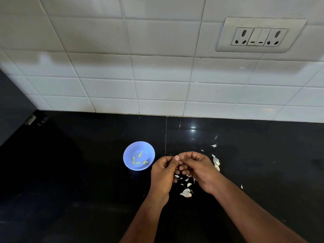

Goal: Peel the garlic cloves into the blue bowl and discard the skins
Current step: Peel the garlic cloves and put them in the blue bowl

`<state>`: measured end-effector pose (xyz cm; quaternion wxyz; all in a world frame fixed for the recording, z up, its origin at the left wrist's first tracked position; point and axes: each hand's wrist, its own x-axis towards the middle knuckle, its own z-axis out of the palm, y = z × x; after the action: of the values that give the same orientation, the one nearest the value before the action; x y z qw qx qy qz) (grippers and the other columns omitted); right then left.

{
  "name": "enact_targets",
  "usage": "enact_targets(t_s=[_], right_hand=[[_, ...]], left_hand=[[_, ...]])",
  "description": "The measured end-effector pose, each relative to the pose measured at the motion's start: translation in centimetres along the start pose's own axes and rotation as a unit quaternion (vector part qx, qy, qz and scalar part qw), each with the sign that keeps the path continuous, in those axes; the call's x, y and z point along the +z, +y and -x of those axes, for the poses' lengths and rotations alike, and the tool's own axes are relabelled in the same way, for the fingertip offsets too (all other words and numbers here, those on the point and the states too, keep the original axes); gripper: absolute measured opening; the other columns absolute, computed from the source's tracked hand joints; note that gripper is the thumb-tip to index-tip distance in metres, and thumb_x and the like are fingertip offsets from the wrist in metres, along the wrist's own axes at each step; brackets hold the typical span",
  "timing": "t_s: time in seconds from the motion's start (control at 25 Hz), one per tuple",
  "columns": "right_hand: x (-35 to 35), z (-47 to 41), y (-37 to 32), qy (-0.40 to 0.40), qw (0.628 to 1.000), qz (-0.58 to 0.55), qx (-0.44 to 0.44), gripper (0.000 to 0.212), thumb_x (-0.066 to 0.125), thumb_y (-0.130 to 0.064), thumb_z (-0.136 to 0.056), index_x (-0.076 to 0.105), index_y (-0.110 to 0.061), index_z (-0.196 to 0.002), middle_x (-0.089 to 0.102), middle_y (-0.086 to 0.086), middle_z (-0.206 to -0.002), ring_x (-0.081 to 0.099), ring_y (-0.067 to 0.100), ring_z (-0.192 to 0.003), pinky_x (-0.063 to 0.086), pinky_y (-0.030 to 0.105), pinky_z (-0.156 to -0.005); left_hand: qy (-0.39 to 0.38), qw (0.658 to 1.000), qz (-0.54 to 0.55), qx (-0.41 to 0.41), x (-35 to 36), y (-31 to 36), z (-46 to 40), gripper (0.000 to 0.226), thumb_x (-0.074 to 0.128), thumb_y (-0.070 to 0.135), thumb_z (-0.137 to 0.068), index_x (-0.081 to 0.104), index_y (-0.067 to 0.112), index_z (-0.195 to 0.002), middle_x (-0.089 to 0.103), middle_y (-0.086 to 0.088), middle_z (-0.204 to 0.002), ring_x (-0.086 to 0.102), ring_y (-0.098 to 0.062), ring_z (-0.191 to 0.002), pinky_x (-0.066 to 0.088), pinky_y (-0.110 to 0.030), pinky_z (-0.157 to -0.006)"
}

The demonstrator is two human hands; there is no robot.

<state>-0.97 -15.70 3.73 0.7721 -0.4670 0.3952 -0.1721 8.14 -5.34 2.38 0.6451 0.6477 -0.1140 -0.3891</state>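
Both hands meet above the black bench [70,172]: left hand [164,171] and right hand [198,170] pinch something tiny between fingertips, likely a clove, mostly hidden. Skins [186,192] lie beneath and right; blue bowl [128,151] with peeled cloves [138,159] sits just left, with open bench left and right, and the tiled wall [157,85] behind.

Polished black surface [87,172], glossy, with a thin pale seam [165,134] running front to back and a bright light reflection [192,128] just right of the seam. Behind the surface rises a wall of white rectangular tiles [108,88] with pale grout lines. High on the tiles, well right of the seam, sits a white switch plate [259,35] carrying two three-pin sockets with two rocker switches between them. Far left of the seam, a dark panel [12,106] adjoins the tiles.
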Motion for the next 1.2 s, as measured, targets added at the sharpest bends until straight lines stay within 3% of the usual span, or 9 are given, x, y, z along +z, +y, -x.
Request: enact_targets(t_s=[0.36,0.56,0.72,0.92,1.0,1.08,1.2], right_hand=[[-1.1,-0.2,-0.7,-0.078,0.993,-0.06,0.065,0.021,0.07,-0.007,-0.093,0.075,-0.001,-0.112,0.073,0.01,-0.083,0.07,0.013,-0.065,0.06,0.022,-0.06],[-2.3,-0.5,-0.4,-0.096,0.984,-0.087,0.124,0.029,0.069,-0.005,-0.091,0.071,0.003,-0.119,0.072,0.013,-0.085,0.071,0.014,-0.064,0.06,0.022,-0.058],[-3.1,-0.9,0.1,-0.113,0.975,-0.112,0.155,0.029,0.068,-0.004,-0.09,0.071,0.002,-0.119,0.068,0.011,-0.082,0.068,0.013,-0.061,0.059,0.021,-0.056],[-2.7,-1.1,-0.5,-0.098,0.981,-0.117,0.122,0.021,0.072,-0.006,-0.088,0.075,-0.003,-0.108,0.072,0.011,-0.083,0.071,0.013,-0.064,0.061,0.022,-0.059],[-2.9,-1.7,-1.7,-0.069,0.994,-0.044,0.076,0.026,0.074,-0.007,-0.089,0.074,-0.001,-0.114,0.075,0.013,-0.088,0.074,0.016,-0.071,0.063,0.024,-0.065],[-3.3,-2.5,-2.9,-0.041,0.99,0.127,0.035,0.019,0.073,-0.003,-0.093,0.074,-0.001,-0.112,0.078,0.015,-0.091,0.077,0.021,-0.078,0.065,0.03,-0.074],[-4.1,-4.1,-3.6,0.0,0.92,0.392,-0.007,0.013,0.069,0.003,-0.093,0.075,-0.007,-0.098,0.079,0.009,-0.084,0.078,0.02,-0.076,0.066,0.034,-0.076]], left_hand=[[-0.072,0.997,-0.013,-0.017,-1.0,1.0,-0.8,0.013,0.062,0.011,-0.102,0.068,0.008,-0.092,0.069,-0.004,-0.081,0.061,-0.012,-0.074,0.039,-0.024,-0.048],[-0.082,0.987,0.005,-0.137,-0.8,1.5,-1.5,0.013,0.066,0.013,-0.098,0.07,0.017,-0.086,0.066,-0.003,-0.074,0.06,-0.01,-0.062,0.037,-0.022,-0.049],[-0.074,0.976,0.044,-0.199,-0.3,1.8,-1.5,0.014,0.066,0.009,-0.097,0.068,0.014,-0.084,0.063,-0.002,-0.066,0.057,-0.01,-0.054,0.033,-0.018,-0.045],[-0.034,0.978,0.04,-0.2,1.0,1.7,-1.2,0.017,0.058,0.011,-0.099,0.065,0.014,-0.084,0.057,0.001,-0.065,0.053,-0.01,-0.053,0.036,-0.021,-0.045],[-0.013,0.983,-0.03,-0.179,1.2,1.3,-1.1,0.018,0.048,0.014,-0.099,0.061,0.015,-0.086,0.055,0.0,-0.069,0.053,-0.01,-0.054,0.038,-0.022,-0.045],[0.003,0.986,-0.086,-0.143,1.1,0.9,-0.9,0.02,0.044,0.017,-0.1,0.057,0.015,-0.085,0.055,0.0,-0.072,0.052,-0.01,-0.054,0.037,-0.022,-0.044],[0.01,0.988,-0.109,-0.105,0.7,0.3,-0.7,0.026,0.051,0.025,-0.103,0.058,0.014,-0.08,0.055,0.0,-0.067,0.052,-0.01,-0.054,0.036,-0.023,-0.042]])
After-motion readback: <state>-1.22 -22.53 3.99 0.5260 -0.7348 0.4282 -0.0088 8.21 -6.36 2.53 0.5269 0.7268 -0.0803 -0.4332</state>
